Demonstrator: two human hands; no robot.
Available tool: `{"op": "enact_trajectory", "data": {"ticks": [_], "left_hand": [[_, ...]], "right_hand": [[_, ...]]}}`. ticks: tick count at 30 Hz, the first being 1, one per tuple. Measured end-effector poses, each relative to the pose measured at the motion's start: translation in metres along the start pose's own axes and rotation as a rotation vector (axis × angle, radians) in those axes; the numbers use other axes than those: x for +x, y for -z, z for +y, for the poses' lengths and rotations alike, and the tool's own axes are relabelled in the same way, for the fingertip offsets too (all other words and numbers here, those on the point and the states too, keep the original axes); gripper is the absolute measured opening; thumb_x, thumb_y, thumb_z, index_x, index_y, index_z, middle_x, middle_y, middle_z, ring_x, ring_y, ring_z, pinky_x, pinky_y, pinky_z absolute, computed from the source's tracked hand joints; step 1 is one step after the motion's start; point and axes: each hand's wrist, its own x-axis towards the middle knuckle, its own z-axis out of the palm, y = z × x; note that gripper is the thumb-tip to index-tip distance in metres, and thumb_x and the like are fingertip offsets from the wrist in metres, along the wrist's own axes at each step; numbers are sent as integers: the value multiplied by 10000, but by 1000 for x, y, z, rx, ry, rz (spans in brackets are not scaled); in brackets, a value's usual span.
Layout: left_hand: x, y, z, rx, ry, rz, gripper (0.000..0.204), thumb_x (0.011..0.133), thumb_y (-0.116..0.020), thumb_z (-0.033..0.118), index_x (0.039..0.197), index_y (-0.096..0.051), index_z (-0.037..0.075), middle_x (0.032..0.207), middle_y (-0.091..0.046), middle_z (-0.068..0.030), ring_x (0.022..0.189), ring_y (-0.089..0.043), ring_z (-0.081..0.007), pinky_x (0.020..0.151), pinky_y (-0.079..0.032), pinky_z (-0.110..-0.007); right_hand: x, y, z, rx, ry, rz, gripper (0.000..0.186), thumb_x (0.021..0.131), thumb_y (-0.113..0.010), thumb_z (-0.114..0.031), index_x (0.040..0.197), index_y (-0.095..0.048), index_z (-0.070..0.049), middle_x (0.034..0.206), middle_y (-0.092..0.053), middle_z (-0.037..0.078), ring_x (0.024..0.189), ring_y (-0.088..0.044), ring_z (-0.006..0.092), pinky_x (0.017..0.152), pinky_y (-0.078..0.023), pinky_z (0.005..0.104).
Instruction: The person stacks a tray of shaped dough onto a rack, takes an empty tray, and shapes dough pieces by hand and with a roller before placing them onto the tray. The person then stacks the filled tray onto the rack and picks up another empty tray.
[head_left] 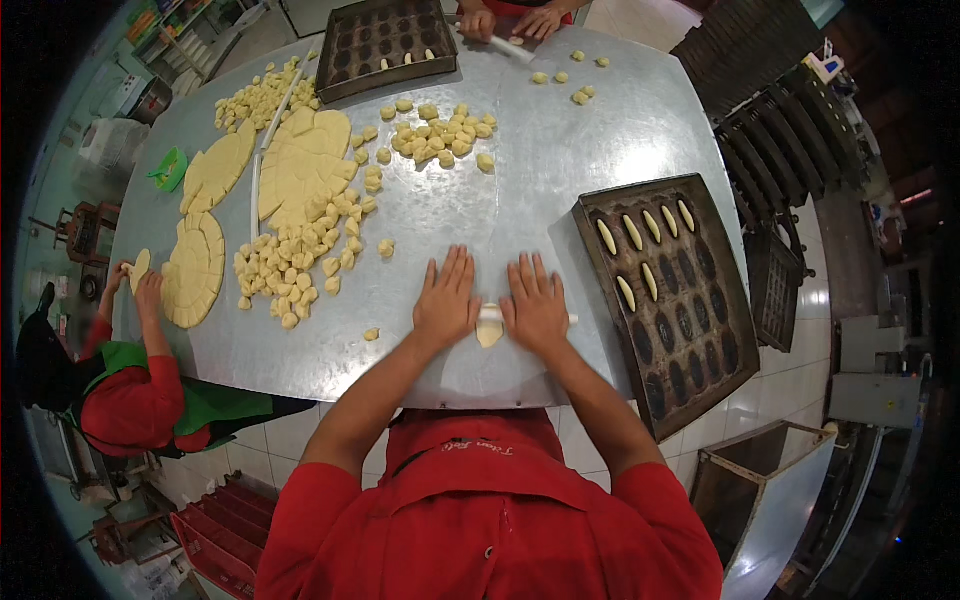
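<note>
My left hand (446, 302) and my right hand (536, 306) lie flat, fingers stretched forward, over a white rolling pin (491, 314) on the metal table. Both palms cover most of the pin; its middle and right end show. Under the pin is a thin, flattened oval of pale dough (488, 335), its near end pointing toward me. Right of my right hand stands a dark baking tray (655, 318) with oval hollows, several holding slim dough rolls (632, 232). Left of my left hand are loose dough pieces (300, 262), one small dough lump (371, 334) lying apart.
Across the table a co-worker's hands (540, 22) work a rolling pin, beside another dark tray (385, 75). At left a co-worker in red (130, 400) handles dough near cut dough sheets (195, 270). A long white rod (258, 185) and green bowl (170, 170) lie there.
</note>
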Motion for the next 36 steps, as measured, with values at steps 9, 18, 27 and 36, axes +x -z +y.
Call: {"op": "enact_trajectory", "data": {"ticks": [9,18,27,36], "left_hand": [[-92,12,53,-221,68,-15,673,828,-575,217,1398,-366,-72,1501,-311,-252,1436,-222,-386,1152,-137,-556],[-50,-33,22,-254,15,71,560,821,-534,67,1368,-450,-17,1468,-408,-181,1396,-337,-330,1138,-214,-541],[-119,-2,30,-412,-200,14,447,792,-536,4,1236,-583,33,1334,-549,-160,1325,-442,-321,1116,-287,-493],[-64,30,-38,-537,184,417,214,783,-568,-36,973,-655,9,942,-654,-136,902,-603,-312,820,-482,-392]], "right_hand": [[-87,18,-9,345,-24,-168,388,786,-639,-60,1171,-596,-57,1279,-598,148,1228,-547,310,1011,-401,475],[-37,-8,-17,277,142,-177,592,857,-565,-141,1389,-389,48,1471,-364,240,1411,-294,352,1143,-232,506],[-53,16,-32,455,-26,-281,522,865,-581,-245,1283,-482,53,1358,-475,236,1299,-424,354,1105,-286,518],[-84,7,-73,138,200,-386,793,854,-581,-396,1410,-325,109,1510,-257,286,1441,-192,391,1151,-165,541]]}}
